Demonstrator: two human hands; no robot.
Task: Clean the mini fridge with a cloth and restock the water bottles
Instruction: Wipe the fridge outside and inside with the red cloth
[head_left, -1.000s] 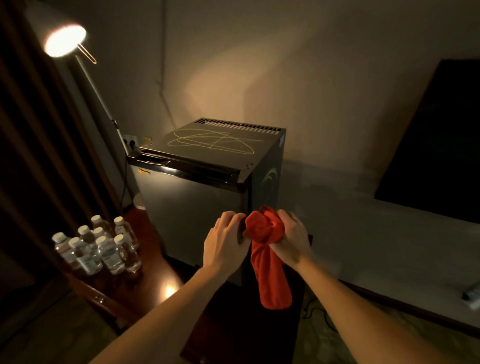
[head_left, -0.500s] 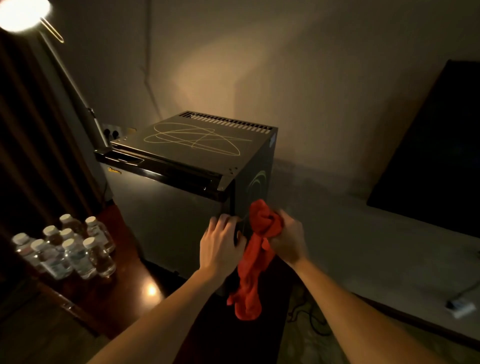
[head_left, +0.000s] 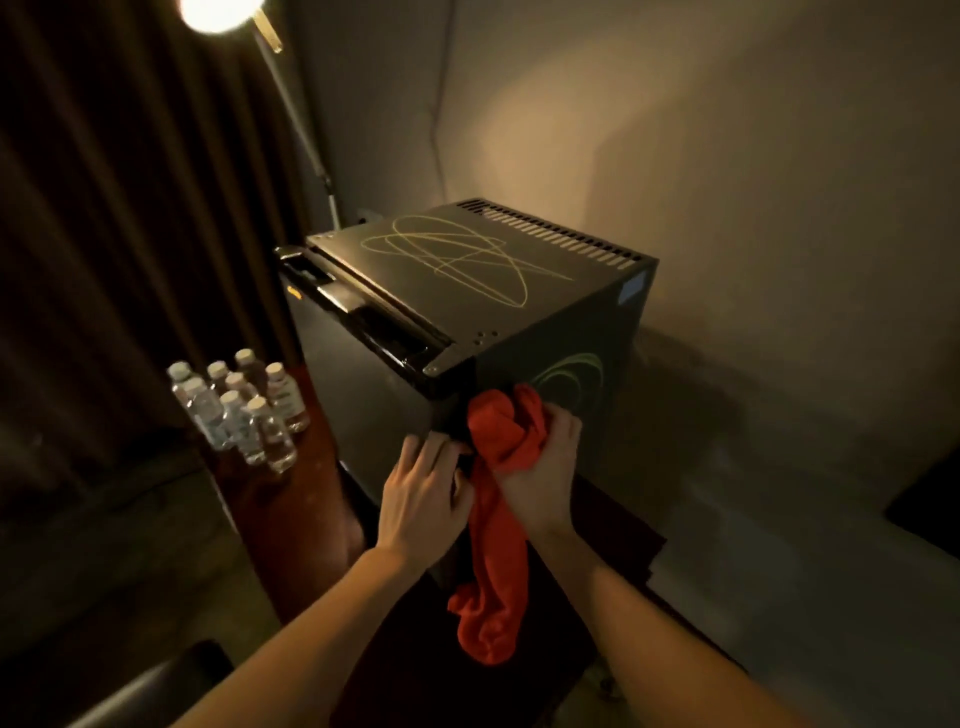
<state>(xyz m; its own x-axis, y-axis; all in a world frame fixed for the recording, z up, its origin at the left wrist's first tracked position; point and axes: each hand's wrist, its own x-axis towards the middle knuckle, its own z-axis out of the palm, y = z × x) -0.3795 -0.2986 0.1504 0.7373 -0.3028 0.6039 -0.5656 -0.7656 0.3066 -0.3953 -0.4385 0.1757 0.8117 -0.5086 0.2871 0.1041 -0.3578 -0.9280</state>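
A black mini fridge (head_left: 467, 291) stands against the wall, door closed, with yellow scribbles on its top and right side. My right hand (head_left: 545, 467) grips a bunched red cloth (head_left: 498, 519) at the fridge's front right corner; the cloth's tail hangs down below the hand. My left hand (head_left: 421, 493) rests on the right edge of the fridge door, fingers bent over that edge beside the cloth. Several water bottles (head_left: 239, 410) stand grouped on a dark wooden table left of the fridge.
A floor lamp (head_left: 223, 10) shines at the top left, its pole running down behind the fridge. Dark curtains (head_left: 104, 234) hang on the left. A dark wooden table (head_left: 291, 519) holds the bottles. A pale ledge (head_left: 779, 519) lies to the right.
My view has swung to the right side of the fridge and come closer. Both hands stay at the front right corner; the cloth is lifted slightly against the fridge's side.
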